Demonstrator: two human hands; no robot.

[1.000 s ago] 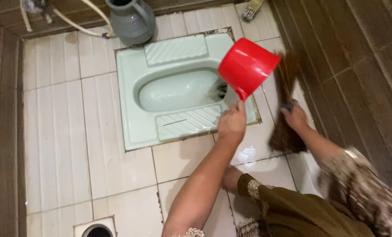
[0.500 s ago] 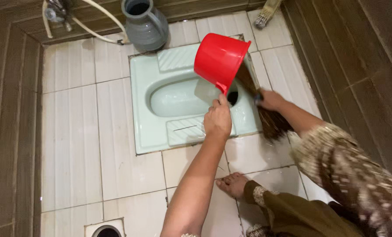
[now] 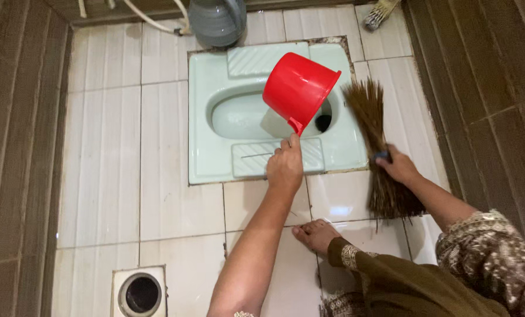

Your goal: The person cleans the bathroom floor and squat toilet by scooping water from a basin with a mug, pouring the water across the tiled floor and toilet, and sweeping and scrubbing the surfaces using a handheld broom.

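A red bucket (image 3: pixel 298 88) is held tilted over the squat toilet (image 3: pixel 215 152) by the left hand (image 3: pixel 285 167), fingers clamped on its handle; a stick broom (image 3: pixel 375 147) is gripped by the right hand (image 3: pixel 399 166), fingers wrapped around it.

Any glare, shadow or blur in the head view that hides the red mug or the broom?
Head view: sharp, evenly lit; red mug throws a soft shadow into the squat pan; faint sheen on the wet tile beside the broom; left hand and right hand unblurred.
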